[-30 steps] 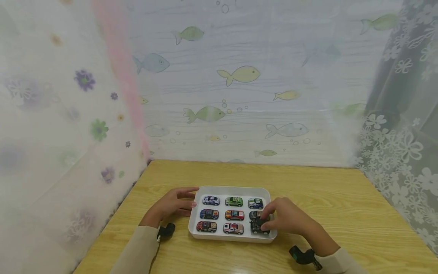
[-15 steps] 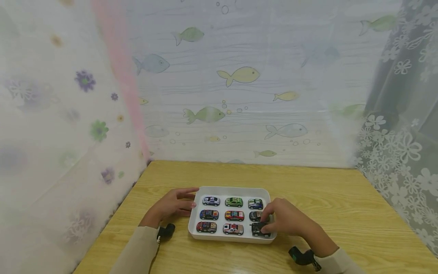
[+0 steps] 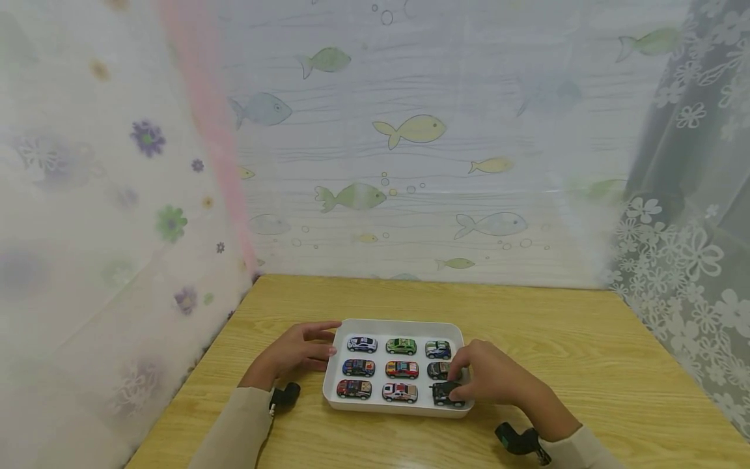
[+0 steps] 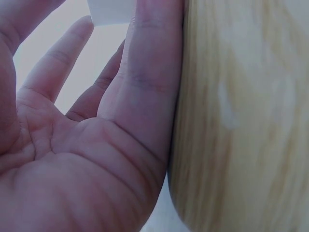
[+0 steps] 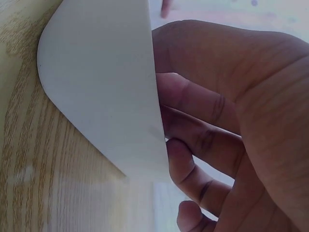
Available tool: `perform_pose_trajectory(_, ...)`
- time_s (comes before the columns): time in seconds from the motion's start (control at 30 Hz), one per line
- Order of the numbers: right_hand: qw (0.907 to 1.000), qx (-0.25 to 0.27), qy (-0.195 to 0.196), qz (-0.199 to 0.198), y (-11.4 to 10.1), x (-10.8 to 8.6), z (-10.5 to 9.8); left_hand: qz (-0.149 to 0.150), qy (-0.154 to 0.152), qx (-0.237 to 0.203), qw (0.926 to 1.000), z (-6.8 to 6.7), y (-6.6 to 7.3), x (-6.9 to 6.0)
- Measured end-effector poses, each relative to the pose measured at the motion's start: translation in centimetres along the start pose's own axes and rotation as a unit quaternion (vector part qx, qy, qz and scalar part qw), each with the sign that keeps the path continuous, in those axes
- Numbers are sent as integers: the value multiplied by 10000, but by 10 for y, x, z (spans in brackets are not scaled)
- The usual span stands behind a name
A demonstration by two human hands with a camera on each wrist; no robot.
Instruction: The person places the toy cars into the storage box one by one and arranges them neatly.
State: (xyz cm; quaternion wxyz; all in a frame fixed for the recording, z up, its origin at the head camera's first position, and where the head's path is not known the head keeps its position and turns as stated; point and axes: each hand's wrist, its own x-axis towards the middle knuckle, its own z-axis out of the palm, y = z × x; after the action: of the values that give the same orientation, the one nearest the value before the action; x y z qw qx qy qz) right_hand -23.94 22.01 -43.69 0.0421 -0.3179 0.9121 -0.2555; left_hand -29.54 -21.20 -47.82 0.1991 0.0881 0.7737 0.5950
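Note:
A white tray on the table holds several small toy cars in rows. In its near right corner sits a black toy car, pinched between the thumb and fingers of my right hand. Behind it a dark toy car is partly covered by those fingers. My left hand rests at the tray's left side, fingers extended and touching its edge. In the left wrist view the palm shows nothing held. The tray wall hides my right fingertips and the black car in the right wrist view.
The wooden table extends around the tray. A fish-print curtain hangs at its far edge, a flowered sheet on the left and a lacy curtain on the right. Black wrist cameras sit by both sleeves.
The black toy car has shifted slightly towards the near side of the tray and now looks level, uncovering more of the dark car behind. My left hand has stayed put.

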Motion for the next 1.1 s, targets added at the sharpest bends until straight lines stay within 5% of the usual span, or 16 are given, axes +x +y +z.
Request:
perform_pose_trajectory(0.83,9998,191,-104,45,-2,-1,-7,-65,20,-57,10000,0,1,-1)
perform_pose_trajectory(1.0,9996,217,194,-40,-2,-9,-19,87,13,342,9994,0,11,-2)
perform_pose_trajectory(1.1,9985,-139,519,-31,3,-17,-30,200,127,1008,9946,-2,23,-8)
